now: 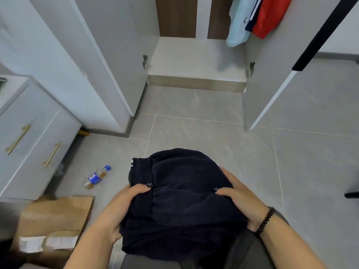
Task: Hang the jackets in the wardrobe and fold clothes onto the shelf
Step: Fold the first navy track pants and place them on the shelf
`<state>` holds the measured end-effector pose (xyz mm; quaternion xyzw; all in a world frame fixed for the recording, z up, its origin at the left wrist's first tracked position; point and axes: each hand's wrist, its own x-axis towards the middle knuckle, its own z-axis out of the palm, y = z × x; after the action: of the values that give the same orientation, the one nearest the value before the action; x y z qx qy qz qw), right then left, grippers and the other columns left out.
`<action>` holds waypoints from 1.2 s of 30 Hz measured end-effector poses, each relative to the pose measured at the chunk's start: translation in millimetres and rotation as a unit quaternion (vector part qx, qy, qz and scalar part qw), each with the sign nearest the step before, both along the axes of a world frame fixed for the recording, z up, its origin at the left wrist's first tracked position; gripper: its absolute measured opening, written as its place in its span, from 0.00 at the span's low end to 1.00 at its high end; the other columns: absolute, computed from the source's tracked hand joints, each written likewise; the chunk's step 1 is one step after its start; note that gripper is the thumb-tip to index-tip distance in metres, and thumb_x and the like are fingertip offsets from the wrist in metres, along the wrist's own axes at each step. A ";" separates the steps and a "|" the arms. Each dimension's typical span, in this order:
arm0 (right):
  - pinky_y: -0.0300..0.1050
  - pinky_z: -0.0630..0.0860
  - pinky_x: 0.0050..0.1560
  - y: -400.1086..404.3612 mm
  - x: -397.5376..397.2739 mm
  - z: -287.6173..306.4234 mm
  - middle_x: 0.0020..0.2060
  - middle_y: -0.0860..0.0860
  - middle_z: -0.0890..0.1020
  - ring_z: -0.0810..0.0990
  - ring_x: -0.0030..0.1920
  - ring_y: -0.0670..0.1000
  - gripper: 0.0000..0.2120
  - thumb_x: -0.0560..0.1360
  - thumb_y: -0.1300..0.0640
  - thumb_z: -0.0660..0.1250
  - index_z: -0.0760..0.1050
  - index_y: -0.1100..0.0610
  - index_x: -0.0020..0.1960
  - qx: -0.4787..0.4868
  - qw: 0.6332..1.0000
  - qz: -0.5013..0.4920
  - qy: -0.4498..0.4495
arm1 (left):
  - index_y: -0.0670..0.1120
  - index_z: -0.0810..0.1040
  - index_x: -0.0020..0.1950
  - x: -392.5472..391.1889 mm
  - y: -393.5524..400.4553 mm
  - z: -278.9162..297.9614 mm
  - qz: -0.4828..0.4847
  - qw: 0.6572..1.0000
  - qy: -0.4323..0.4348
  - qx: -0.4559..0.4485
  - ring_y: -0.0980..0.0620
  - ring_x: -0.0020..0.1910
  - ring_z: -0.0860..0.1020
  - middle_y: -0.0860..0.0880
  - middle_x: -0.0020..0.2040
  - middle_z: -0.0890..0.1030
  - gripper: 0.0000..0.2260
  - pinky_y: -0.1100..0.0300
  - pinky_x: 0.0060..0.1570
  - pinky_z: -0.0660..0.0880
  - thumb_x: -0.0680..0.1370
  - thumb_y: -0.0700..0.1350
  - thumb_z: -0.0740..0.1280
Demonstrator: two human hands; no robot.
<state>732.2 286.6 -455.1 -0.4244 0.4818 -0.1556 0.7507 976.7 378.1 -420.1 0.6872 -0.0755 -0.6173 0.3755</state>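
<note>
A folded dark navy garment [180, 202] is held low in front of me, over the tiled floor. My left hand [118, 208] grips its left edge and my right hand [240, 199] grips its right edge, thumbs on top. Ahead stands the open wardrobe with a pale bottom shelf [194, 61] that holds nothing. At the wardrobe's upper right hang a light blue garment [238, 26] and a red jacket [270, 16] with a navy piece between them.
Two grey wardrobe doors [108, 61] [272, 80] stand open on either side of the shelf. A drawer unit with gold handles [33, 140] is at left. A plastic bottle [96, 177] and a brown paper bag [56, 226] lie on the floor at lower left.
</note>
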 end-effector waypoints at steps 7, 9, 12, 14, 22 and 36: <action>0.36 0.79 0.45 -86.1 0.8 11.4 0.55 0.44 0.82 0.82 0.55 0.47 0.26 0.74 0.68 0.65 0.76 0.38 0.60 0.039 0.998 -0.054 0.004 | 0.43 0.79 0.59 13.7 -89.7 8.8 0.039 0.996 0.084 -0.002 0.41 0.44 0.84 0.39 0.50 0.84 0.18 0.52 0.38 0.80 0.70 0.43 0.71; 0.36 0.79 0.44 -102.1 3.0 35.1 0.55 0.44 0.83 0.82 0.54 0.47 0.26 0.74 0.69 0.64 0.78 0.38 0.58 0.039 0.997 -0.059 0.012 | 0.46 0.80 0.58 22.6 -107.0 29.1 0.038 0.995 0.090 -0.005 0.41 0.47 0.84 0.40 0.52 0.84 0.23 0.52 0.37 0.80 0.64 0.45 0.75; 0.36 0.79 0.44 -119.8 10.3 90.0 0.55 0.44 0.82 0.82 0.54 0.47 0.27 0.74 0.69 0.64 0.75 0.40 0.62 0.028 0.997 -0.064 0.029 | 0.48 0.81 0.56 34.0 -124.4 81.4 0.039 0.994 0.104 -0.001 0.39 0.50 0.83 0.40 0.53 0.84 0.25 0.50 0.42 0.80 0.60 0.47 0.79; 0.37 0.79 0.45 -126.7 17.1 133.6 0.56 0.42 0.82 0.82 0.54 0.47 0.28 0.74 0.68 0.64 0.73 0.39 0.64 0.018 0.997 -0.057 0.039 | 0.49 0.82 0.54 43.2 -128.5 123.2 0.041 0.994 0.103 -0.007 0.39 0.50 0.83 0.40 0.53 0.84 0.25 0.49 0.43 0.80 0.58 0.49 0.78; 0.38 0.79 0.47 -144.9 65.7 305.2 0.57 0.41 0.81 0.81 0.56 0.45 0.29 0.74 0.67 0.64 0.71 0.40 0.67 -0.036 0.998 -0.046 0.037 | 0.52 0.83 0.53 94.2 -134.5 288.6 0.032 0.992 0.096 -0.076 0.39 0.52 0.83 0.41 0.55 0.84 0.23 0.48 0.46 0.79 0.58 0.50 0.78; 0.35 0.77 0.44 -191.0 119.3 489.2 0.54 0.39 0.82 0.82 0.52 0.43 0.27 0.74 0.68 0.65 0.74 0.38 0.62 -0.193 0.977 -0.091 -0.020 | 0.56 0.84 0.49 144.4 -186.1 470.5 -0.023 0.976 -0.025 -0.216 0.45 0.48 0.85 0.46 0.51 0.85 0.17 0.54 0.41 0.80 0.61 0.53 0.75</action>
<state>851.5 95.7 34.1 -0.5127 0.4640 -0.3219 0.6468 1121.1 192.0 50.4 0.6034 -0.2325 -0.5772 0.4986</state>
